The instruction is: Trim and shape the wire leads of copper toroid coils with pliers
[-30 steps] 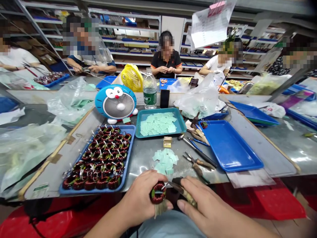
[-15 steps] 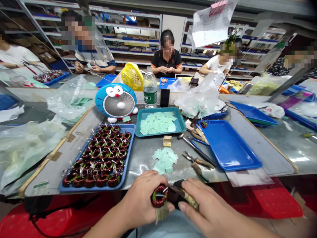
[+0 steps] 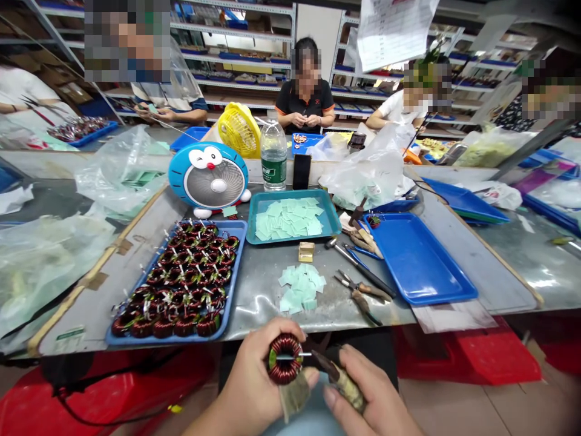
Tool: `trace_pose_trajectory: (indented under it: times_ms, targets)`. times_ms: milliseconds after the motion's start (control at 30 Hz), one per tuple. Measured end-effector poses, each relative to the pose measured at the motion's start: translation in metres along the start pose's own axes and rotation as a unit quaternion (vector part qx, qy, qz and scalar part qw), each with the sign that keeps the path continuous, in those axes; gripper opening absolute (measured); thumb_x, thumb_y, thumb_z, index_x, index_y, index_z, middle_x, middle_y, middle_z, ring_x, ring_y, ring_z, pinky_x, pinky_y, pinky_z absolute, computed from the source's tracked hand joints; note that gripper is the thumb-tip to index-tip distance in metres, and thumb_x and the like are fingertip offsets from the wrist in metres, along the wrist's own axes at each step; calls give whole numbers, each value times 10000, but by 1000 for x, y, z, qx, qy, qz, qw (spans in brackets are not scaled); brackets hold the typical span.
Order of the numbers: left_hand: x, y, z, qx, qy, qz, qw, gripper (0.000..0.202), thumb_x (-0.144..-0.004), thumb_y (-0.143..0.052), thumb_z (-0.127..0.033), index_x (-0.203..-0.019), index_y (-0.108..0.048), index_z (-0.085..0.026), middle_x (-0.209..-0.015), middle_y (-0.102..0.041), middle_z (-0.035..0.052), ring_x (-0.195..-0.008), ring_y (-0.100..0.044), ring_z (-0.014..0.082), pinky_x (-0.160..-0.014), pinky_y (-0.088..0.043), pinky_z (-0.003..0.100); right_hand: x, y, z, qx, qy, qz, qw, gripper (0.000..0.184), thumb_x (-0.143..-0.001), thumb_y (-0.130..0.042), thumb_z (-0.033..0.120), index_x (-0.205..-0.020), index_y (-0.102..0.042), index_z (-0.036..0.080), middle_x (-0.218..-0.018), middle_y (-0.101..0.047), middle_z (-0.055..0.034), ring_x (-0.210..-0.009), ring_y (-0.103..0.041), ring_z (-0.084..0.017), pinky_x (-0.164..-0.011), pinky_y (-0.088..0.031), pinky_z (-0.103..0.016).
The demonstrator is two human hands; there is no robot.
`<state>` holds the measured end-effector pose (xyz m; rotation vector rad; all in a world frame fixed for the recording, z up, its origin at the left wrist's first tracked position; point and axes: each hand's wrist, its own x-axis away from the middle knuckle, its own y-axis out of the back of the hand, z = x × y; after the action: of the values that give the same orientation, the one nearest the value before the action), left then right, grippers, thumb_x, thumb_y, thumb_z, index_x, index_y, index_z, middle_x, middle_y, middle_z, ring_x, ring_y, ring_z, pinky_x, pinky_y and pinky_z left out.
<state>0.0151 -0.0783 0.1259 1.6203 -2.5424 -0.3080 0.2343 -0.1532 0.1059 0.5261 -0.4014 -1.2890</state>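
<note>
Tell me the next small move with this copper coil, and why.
Probably bring the hand tool in the right hand onto the pale lead sticking out of the copper toroid coil: the left hand holds the coil up, and the tool's tip points at that lead, seemingly just short of it.

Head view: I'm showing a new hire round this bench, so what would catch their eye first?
The copper coils packed on the blue tray at the left of the bench stand out first, with the blue cartoon fan just behind them. Nearest the camera, the left hand holds up a single coil, and the right hand holds a tool with its tip close to that coil.
</note>
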Motion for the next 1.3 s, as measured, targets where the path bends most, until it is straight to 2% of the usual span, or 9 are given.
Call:
trace_pose_trajectory:
  times_ms: [133,233,300,400,500,633,767,967,1300]
  targets:
    - [3,-7,-4,100,41,-10,994,402,-688,-881,-335,-985,-636,-220,-895,-718,28,-841,-702,207,-751,-539,285,3,-10,2,-44,-32,-28,998,222,-952,-602,369,-1140,-617,252,-1016,-646,-79,-926,-629,-241,-816,-505,-327]
    - [3,-10,-7,171,45,-17,984,419,-687,-886,-332,-993,-618,-233,-886,-699,16,-900,-717,223,-778,-553,286,-2,-7,7,-100,-33,18,994,164,-968,-582,360,-1080,-610,244,-1016,-645,-63,-922,-630,-225,-836,-503,-317]
    - [2,-8,-7,163,29,2,986,410,-687,-887,-319,-991,-626,-236,-895,-686,11,-915,-705,216,-804,-550,286,-7,-1,8,-113,-27,44,992,146,-972,-573,352,-1053,-603,234,-991,-638,-50,-892,-624,-211,-808,-501,-298]
    - [-1,3,-2,90,3,54,994,421,-649,-919,-300,-962,-647,-224,-891,-664,7,-920,-671,203,-837,-521,279,-10,15,6,-36,16,73,997,141,-960,-587,320,-1062,-592,223,-979,-613,-48,-896,-600,-207,-792,-493,-291]
    - [-3,15,0,85,5,54,995,522,-615,-956,-369,-996,-632,-219,-941,-671,19,-952,-651,207,-836,-502,267,-12,38,10,103,74,64,990,130,-977,-552,222,-1104,-565,204,-1102,-591,-91,-1012,-554,-238,-891,-474,-354]
    - [-3,22,-3,97,18,60,993,595,-571,-982,-371,-1029,-629,-231,-963,-676,16,-1051,-640,229,-857,-487,250,-23,65,29,249,127,42,959,105,-959,-536,124,-1028,-559,200,-1164,-579,-112,-972,-500,-265,-854,-418,-404]
    - [-2,25,-8,87,23,76,993,627,-546,-989,-341,-1051,-630,-242,-959,-676,3,-960,-655,209,-821,-491,249,-36,76,42,345,188,20,919,99,-946,-568,137,-1004,-579,216,-1123,-606,-97,-915,-490,-270,-833,-354,-416]
    - [-2,31,-14,28,9,64,997,638,-561,-975,-449,-1067,-651,-237,-956,-696,27,-1012,-668,250,-785,-507,258,-42,79,47,403,223,29,887,92,-928,-617,187,-981,-567,241,-1053,-619,-66,-824,-461,-256,-766,-305,-401]
    - [-3,33,-20,-47,-45,78,995,523,-661,-923,-438,-1030,-612,-238,-887,-664,-29,-813,-654,156,-961,-521,311,-46,87,60,443,251,35,860,102,-912,-614,183,-975,-556,238,-991,-619,-63,-817,-469,-259,-770,-310,-416]
